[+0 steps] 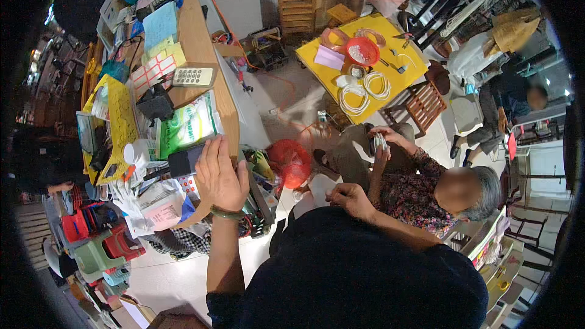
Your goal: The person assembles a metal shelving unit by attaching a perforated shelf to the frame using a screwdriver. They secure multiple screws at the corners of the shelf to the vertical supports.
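My left hand (224, 176) lies palm down at the edge of a cluttered wooden counter (225, 100), its thumb apart from the fingers. A green bangle circles that wrist. The fingertips overlap one end of a dark flat object (183, 163), possibly a phone. Just beyond them lies a green and white plastic packet (189, 123). In front of my torso, my right hand (351, 197) hangs with its fingers curled. Whether anything is inside it is hidden.
A seated person (411, 192) beside me handles a white cable coil (379, 141). Cable coils (354, 100) and a red bowl (363, 51) sit on a yellow-topped table (402, 84). A red plastic bag (290, 162) and an orange cord (224, 18) are near the counter.
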Demonstrator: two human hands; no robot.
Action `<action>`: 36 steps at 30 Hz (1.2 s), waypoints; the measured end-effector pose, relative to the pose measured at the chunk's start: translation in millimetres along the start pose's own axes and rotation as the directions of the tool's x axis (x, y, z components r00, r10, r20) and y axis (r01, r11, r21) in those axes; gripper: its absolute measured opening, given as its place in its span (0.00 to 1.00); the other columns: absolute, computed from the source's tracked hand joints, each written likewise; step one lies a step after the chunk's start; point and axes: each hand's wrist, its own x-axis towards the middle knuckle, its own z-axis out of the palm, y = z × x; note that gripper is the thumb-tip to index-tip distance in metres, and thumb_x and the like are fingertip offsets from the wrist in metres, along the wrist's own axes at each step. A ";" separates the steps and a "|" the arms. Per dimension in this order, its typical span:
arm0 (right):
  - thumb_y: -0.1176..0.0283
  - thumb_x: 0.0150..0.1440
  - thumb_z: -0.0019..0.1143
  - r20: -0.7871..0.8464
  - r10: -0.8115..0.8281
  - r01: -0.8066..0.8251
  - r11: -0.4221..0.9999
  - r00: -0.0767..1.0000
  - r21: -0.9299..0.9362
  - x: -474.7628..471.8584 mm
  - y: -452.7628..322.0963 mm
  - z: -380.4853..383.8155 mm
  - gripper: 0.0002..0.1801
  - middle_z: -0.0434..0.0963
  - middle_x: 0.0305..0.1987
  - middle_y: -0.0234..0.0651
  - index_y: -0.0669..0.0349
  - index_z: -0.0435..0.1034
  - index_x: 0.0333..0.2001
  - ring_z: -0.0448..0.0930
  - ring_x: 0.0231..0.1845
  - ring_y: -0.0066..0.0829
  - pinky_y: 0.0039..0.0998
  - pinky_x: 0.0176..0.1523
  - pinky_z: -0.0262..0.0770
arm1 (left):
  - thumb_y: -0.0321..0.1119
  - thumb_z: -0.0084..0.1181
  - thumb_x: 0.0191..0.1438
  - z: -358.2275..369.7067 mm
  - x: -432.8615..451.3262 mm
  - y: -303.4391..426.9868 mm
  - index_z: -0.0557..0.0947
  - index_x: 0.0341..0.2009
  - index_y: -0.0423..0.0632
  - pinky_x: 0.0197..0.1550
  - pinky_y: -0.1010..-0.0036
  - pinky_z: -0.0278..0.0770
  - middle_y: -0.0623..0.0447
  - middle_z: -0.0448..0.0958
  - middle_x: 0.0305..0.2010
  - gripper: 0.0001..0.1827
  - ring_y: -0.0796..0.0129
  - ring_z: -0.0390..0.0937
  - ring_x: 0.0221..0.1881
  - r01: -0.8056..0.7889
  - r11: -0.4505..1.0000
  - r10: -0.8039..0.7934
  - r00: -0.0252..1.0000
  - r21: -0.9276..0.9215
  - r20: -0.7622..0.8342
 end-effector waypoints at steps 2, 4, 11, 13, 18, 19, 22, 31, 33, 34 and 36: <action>0.61 0.58 0.52 0.030 0.023 -0.023 1.000 0.999 0.001 -4.1 1.9 -4.8 0.19 0.70 0.19 0.33 0.68 0.72 0.26 0.67 0.24 0.19 0.26 0.30 0.66 | 0.35 0.54 0.45 0.1 4.4 1.6 0.65 0.58 0.43 0.60 0.56 0.51 0.47 0.63 0.59 0.33 0.51 0.57 0.61 0.002 1.000 -0.002 1.000 -0.026 -0.002; 0.61 0.59 0.51 0.057 0.081 -0.075 0.993 0.995 -0.089 -11.3 -0.3 -12.2 0.18 0.70 0.20 0.32 0.69 0.72 0.28 0.67 0.25 0.17 0.25 0.31 0.66 | 0.36 0.54 0.45 -0.4 4.3 3.6 0.65 0.57 0.42 0.60 0.56 0.51 0.47 0.63 0.59 0.33 0.51 0.57 0.61 0.000 1.000 0.000 1.000 -0.020 -0.012; 0.66 0.59 0.50 -0.038 0.006 -0.007 1.000 0.999 -0.027 18.8 -20.0 -29.3 0.13 0.73 0.25 0.31 0.68 0.71 0.34 0.70 0.26 0.20 0.24 0.34 0.68 | 0.39 0.54 0.46 -3.4 5.0 -1.1 0.66 0.56 0.42 0.59 0.57 0.52 0.46 0.64 0.57 0.32 0.50 0.59 0.59 0.006 1.000 -0.005 0.999 0.009 -0.032; 0.71 0.57 0.51 -0.077 -0.047 0.055 0.994 0.996 0.096 43.2 -18.0 -37.9 0.12 0.75 0.30 0.34 0.68 0.68 0.42 0.73 0.28 0.22 0.24 0.35 0.70 | 0.41 0.54 0.48 -7.0 12.3 3.7 0.69 0.53 0.41 0.58 0.57 0.54 0.44 0.66 0.55 0.29 0.48 0.61 0.57 0.007 0.999 -0.009 0.998 -0.035 -0.057; 0.73 0.54 0.54 -0.051 0.089 -0.089 0.996 0.995 0.001 143.4 -37.9 -73.7 0.14 0.75 0.34 0.39 0.67 0.67 0.44 0.75 0.33 0.25 0.26 0.38 0.72 | 0.43 0.54 0.52 -23.7 27.2 31.0 0.70 0.52 0.38 0.54 0.59 0.63 0.40 0.70 0.50 0.27 0.50 0.69 0.50 0.234 0.589 -0.135 0.972 -0.773 0.192; 0.72 0.53 0.54 -0.014 0.132 -0.133 0.988 0.991 -0.074 173.1 -42.4 -81.8 0.15 0.74 0.35 0.41 0.66 0.67 0.43 0.76 0.35 0.26 0.27 0.39 0.73 | 0.46 0.53 0.53 -14.6 28.9 35.3 0.72 0.50 0.38 0.52 0.61 0.66 0.39 0.72 0.48 0.27 0.52 0.71 0.49 0.288 0.344 -0.131 0.957 -0.894 0.258; 0.71 0.51 0.56 0.061 -0.178 0.188 0.920 0.982 -0.343 278.1 -28.5 -104.1 0.15 0.73 0.39 0.44 0.65 0.68 0.41 0.77 0.35 0.32 0.31 0.39 0.74 | 0.50 0.49 0.56 51.5 49.7 31.3 0.71 0.50 0.38 0.55 0.60 0.64 0.38 0.71 0.50 0.28 0.52 0.71 0.50 0.491 -0.301 -0.045 0.849 -0.817 0.526; 0.62 0.45 0.56 0.133 0.151 -0.018 0.723 0.980 -0.691 395.3 36.8 -251.2 0.30 0.69 0.49 0.55 0.68 0.64 0.50 0.68 0.52 0.52 0.42 0.55 0.64 | 0.37 0.48 0.59 209.9 210.4 6.8 0.67 0.54 0.39 0.56 0.66 0.64 0.45 0.72 0.47 0.21 0.60 0.70 0.50 0.863 -0.299 -0.375 0.285 -0.406 0.882; 0.61 0.46 0.57 0.111 0.327 -0.156 0.688 0.939 -0.708 391.3 46.7 -264.8 0.30 0.69 0.50 0.54 0.66 0.64 0.51 0.68 0.53 0.52 0.43 0.57 0.63 | 0.36 0.49 0.58 269.2 235.5 -10.4 0.69 0.53 0.39 0.51 0.71 0.69 0.48 0.73 0.44 0.20 0.64 0.72 0.46 0.776 -0.411 -0.356 0.347 -0.479 0.868; 0.61 0.47 0.56 0.133 0.286 -0.127 0.733 0.949 -0.668 393.4 59.3 -271.6 0.30 0.69 0.49 0.53 0.66 0.64 0.52 0.68 0.53 0.51 0.43 0.57 0.63 | 0.35 0.50 0.58 291.7 263.4 -14.7 0.73 0.48 0.39 0.36 0.78 0.73 0.52 0.74 0.37 0.16 0.71 0.73 0.35 0.834 -0.381 -0.448 0.212 -0.400 0.869; 0.61 0.49 0.55 0.123 0.343 -0.199 0.762 0.931 -0.616 409.1 59.6 -276.0 0.28 0.72 0.47 0.54 0.67 0.64 0.51 0.70 0.51 0.52 0.42 0.54 0.66 | 0.37 0.52 0.57 361.0 291.4 -35.5 0.77 0.36 0.41 0.24 0.81 0.67 0.56 0.72 0.25 0.12 0.77 0.69 0.24 0.868 -0.339 -0.505 0.156 -0.362 0.849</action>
